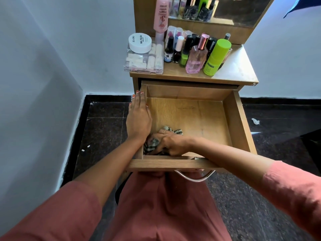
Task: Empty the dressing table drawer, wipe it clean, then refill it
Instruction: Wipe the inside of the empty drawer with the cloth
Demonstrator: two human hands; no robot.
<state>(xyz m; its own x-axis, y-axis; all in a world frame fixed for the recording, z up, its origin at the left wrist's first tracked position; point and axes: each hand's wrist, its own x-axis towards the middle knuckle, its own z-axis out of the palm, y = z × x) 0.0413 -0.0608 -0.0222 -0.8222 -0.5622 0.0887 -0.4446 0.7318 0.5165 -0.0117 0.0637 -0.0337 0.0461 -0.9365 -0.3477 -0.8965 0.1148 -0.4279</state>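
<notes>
Leaning over the pulled-out drawer (241, 122), a person in pink sleeves (293, 192) reaches into it with both arms. A curved metal handle (194, 178) hangs from the drawer's front panel, nearest of all. Just inside, in the near left corner, the right hand (171, 144) has its fingers curled tight around a bunched checked cloth (151, 147), which sits on the drawer's wooden bottom. Beside it, the left hand (139, 119) lies flat along the top of the drawer's left wall, fingers straight and together, gripping nothing. Its fingertips point toward the desk (236, 70).

On the desk top above the drawer, a clear box (144, 65) sits at the left with a white jar (140, 42) on top of it. A cluster of small bottles stands to the right of the box, with a pink perfume bottle (197, 58) and a green can (216, 57) at the front. A tall pink tube (161, 16) stands behind the box. The mirror (234, 9) rises at the back. A white scrap (255, 121) lies on the dark floor (104, 129) to the right.
</notes>
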